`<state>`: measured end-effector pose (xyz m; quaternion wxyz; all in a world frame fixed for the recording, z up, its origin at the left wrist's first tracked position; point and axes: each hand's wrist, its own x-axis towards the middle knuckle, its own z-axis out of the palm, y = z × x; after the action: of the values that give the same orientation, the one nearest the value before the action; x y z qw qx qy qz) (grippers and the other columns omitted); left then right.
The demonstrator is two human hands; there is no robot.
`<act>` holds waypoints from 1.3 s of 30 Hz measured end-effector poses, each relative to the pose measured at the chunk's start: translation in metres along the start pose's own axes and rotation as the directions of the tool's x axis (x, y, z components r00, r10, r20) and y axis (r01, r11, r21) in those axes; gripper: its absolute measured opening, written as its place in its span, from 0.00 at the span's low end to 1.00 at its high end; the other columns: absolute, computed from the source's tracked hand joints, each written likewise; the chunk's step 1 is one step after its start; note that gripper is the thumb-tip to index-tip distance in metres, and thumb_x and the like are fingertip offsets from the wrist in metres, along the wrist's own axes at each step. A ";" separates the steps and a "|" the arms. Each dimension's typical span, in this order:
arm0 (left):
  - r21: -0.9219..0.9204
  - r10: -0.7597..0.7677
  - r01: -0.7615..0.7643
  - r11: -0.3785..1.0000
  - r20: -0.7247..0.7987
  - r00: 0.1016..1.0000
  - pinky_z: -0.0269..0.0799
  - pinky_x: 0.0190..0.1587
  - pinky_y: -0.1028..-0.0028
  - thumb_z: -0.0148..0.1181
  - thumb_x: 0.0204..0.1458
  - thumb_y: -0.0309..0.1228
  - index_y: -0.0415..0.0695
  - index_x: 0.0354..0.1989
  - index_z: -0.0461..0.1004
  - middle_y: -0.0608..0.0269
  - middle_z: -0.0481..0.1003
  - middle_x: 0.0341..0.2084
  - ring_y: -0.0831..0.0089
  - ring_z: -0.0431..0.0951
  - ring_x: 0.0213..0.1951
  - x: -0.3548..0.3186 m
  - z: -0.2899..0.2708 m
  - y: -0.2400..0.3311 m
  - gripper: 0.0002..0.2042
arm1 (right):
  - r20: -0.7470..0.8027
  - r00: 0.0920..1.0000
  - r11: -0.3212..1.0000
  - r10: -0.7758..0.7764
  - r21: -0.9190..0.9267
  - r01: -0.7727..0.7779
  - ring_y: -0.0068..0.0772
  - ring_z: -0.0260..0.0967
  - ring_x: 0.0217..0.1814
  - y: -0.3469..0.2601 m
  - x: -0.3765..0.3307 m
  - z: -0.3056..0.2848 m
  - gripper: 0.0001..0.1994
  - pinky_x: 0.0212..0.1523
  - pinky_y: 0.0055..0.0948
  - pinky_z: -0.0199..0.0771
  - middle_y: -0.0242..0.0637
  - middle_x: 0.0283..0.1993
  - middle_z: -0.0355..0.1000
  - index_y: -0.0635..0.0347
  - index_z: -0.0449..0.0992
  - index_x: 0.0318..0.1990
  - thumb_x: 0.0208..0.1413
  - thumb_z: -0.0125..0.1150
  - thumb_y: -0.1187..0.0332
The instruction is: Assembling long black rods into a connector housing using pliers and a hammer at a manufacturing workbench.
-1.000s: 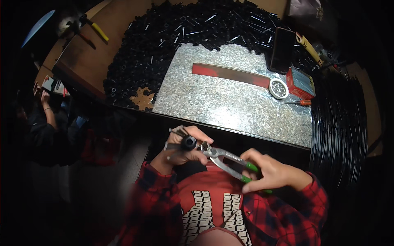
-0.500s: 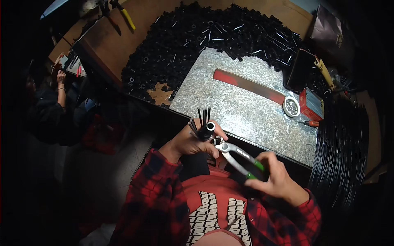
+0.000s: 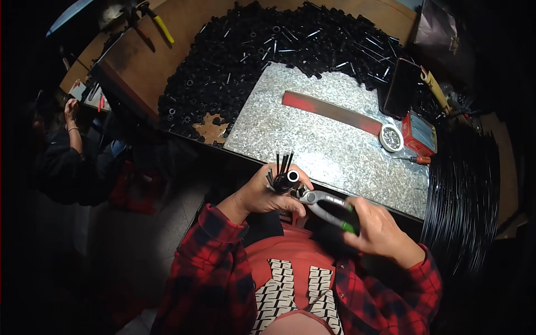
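Below the edge of the speckled metal table (image 3: 346, 151), my left hand (image 3: 262, 192) grips a short black tube (image 3: 287, 181) with thin rods, my right hand (image 3: 379, 229) closed on green-handled pliers (image 3: 326, 206), whose nose apparently meets the tube and should bite squarely.

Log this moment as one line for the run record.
left hand: holds short black tube and thin black rods | right hand: grips green-handled pliers, nose at tube | grey speckled metal sheet: behind hands
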<state>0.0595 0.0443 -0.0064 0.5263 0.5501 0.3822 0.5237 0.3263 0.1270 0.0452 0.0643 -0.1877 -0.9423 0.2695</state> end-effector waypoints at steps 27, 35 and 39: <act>-0.113 0.020 -0.058 0.992 -0.310 0.950 0.61 0.30 0.83 0.78 0.31 0.41 0.41 0.36 0.70 0.74 0.68 0.25 0.86 0.66 0.27 -0.014 0.016 -0.033 0.27 | -0.076 0.995 0.994 0.069 0.092 -0.061 0.54 0.72 0.29 0.022 0.021 0.048 0.13 0.26 0.39 0.69 0.49 0.24 0.70 0.64 0.67 0.37 0.49 0.66 0.72; 0.075 0.156 -0.139 0.987 -0.317 0.935 0.63 0.29 0.85 0.77 0.34 0.37 0.36 0.45 0.64 0.77 0.65 0.16 0.87 0.67 0.22 -0.015 0.010 -0.039 0.33 | -0.442 0.897 0.975 0.025 -0.188 -0.120 0.56 0.71 0.30 0.042 0.021 0.006 0.09 0.28 0.45 0.69 0.49 0.26 0.69 0.61 0.68 0.35 0.46 0.60 0.78; 0.030 0.102 -0.098 0.995 -0.322 0.941 0.59 0.27 0.85 0.77 0.33 0.40 0.38 0.48 0.61 0.77 0.62 0.16 0.87 0.64 0.21 -0.028 0.014 -0.034 0.36 | -0.495 0.855 0.865 0.154 -0.350 -0.359 0.59 0.70 0.33 0.093 0.036 -0.034 0.05 0.32 0.47 0.69 0.52 0.29 0.72 0.62 0.71 0.34 0.47 0.57 0.77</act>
<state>0.0727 0.0200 -0.0428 0.4254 0.4792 0.4385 0.6302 0.3302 0.2304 0.0254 0.2007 -0.3815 -0.9022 0.0100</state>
